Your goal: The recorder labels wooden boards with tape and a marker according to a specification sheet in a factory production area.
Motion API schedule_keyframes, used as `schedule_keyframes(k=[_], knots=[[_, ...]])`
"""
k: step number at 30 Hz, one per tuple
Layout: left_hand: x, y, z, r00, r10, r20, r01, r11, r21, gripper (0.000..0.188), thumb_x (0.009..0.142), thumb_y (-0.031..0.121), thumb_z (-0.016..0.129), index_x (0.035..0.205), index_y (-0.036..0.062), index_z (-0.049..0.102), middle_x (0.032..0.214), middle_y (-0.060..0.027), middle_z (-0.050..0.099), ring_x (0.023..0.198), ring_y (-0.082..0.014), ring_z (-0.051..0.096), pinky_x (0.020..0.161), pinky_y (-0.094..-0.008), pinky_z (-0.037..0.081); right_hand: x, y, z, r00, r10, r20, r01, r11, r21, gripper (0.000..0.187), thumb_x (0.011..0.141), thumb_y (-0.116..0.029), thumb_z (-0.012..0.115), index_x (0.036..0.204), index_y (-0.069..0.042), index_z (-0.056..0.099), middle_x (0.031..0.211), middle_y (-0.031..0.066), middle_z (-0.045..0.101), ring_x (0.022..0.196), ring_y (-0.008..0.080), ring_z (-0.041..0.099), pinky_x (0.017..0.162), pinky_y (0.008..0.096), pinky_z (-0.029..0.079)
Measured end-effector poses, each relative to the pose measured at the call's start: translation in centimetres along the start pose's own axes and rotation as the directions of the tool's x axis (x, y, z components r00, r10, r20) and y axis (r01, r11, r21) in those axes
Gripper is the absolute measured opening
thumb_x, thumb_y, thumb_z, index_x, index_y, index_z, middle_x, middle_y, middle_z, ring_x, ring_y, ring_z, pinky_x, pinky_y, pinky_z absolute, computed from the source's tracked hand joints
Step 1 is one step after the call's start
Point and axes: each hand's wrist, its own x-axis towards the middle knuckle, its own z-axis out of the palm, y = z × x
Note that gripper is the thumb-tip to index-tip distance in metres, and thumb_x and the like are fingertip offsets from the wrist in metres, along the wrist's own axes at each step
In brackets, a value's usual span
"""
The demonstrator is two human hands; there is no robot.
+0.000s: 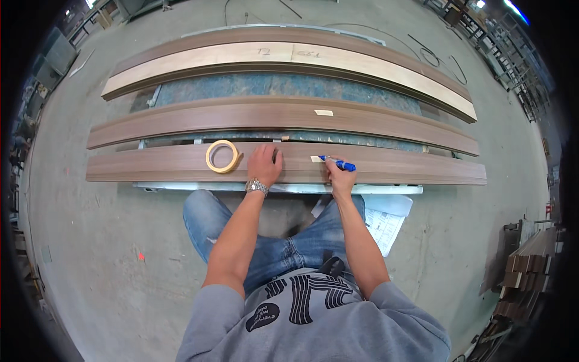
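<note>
My right hand (342,179) grips a blue marker (345,165), its tip at a small strip of masking tape (315,159) stuck on the nearest brown wood-grain board (410,170). Lying on that same board, my left hand (264,164) has its thumb apart from its fingers and holds nothing. A roll of masking tape (222,157) rests just left of it. Beyond, a second brown board (205,120) bears another tape strip (324,113). Farther back lies a pale wooden face (229,54) with handwritten marks, alongside brown boards.
The boards lie across a blue-topped worktable (265,85) with a light metal front edge (211,186). Printed sheets (383,228) are beside my right knee. Stacked brown profiles (525,271) stand at the right, and dark cables (428,57) lie on the floor beyond the table.
</note>
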Motion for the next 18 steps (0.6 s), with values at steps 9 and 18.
schedule_keyframes(k=[9,18], knots=[[-0.3,-0.4,-0.3,0.996,0.04,-0.073,-0.038,0.999,0.029,0.011,0.084,0.017,0.068,0.088,0.0085,0.062,0.081,-0.0095,0.059,0.078,-0.031,0.06,0.067,-0.0427,0.049,-1.2,0.1,1.5,0.998,-0.037,-0.047,0.033,0.997,-0.075,0.021,0.078,-0.013,0.081,0.093,-0.001,0.071,0.071,-0.0026,0.063,0.063,0.0056,0.054,0.057,0.0227,0.044],[-0.4,-0.1,-0.3,0.999,0.024,-0.039,-0.023,0.999,0.046,0.012,0.083,0.018,0.069,0.088,0.0083,0.062,0.081,-0.0095,0.059,0.078,-0.0309,0.06,0.066,-0.0427,0.049,-1.8,0.5,2.8,0.967,-0.253,-0.015,0.238,0.926,-0.292,0.02,0.081,-0.011,0.078,0.095,0.0,0.069,0.073,0.001,0.066,0.065,0.007,0.059,0.057,0.0224,0.046]])
